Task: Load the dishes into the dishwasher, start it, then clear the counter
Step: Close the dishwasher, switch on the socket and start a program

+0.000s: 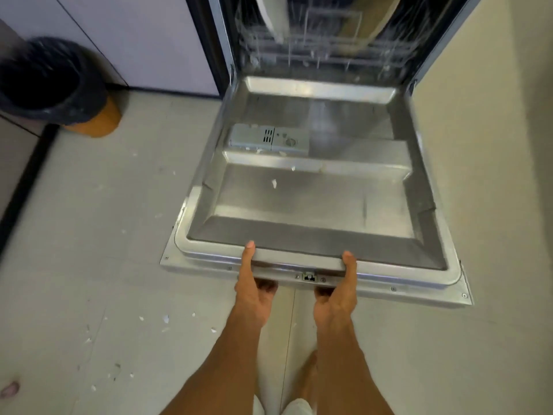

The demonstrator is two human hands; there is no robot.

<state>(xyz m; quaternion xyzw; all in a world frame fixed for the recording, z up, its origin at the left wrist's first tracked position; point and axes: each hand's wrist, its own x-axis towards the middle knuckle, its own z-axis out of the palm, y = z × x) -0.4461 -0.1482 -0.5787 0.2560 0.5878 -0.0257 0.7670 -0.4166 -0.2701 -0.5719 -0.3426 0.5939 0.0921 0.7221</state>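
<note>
Nearest, 2 hands grip the door [314, 202] by its front lip: left hand [254, 290] and right hand [336, 295], thumbs on top, fingers curled beneath, either side of the latch [309, 277]. Its hinge lies straight ahead at the far edge, so closing likely means swinging up and away. Plates [276, 22] stand racked inside.
</note>
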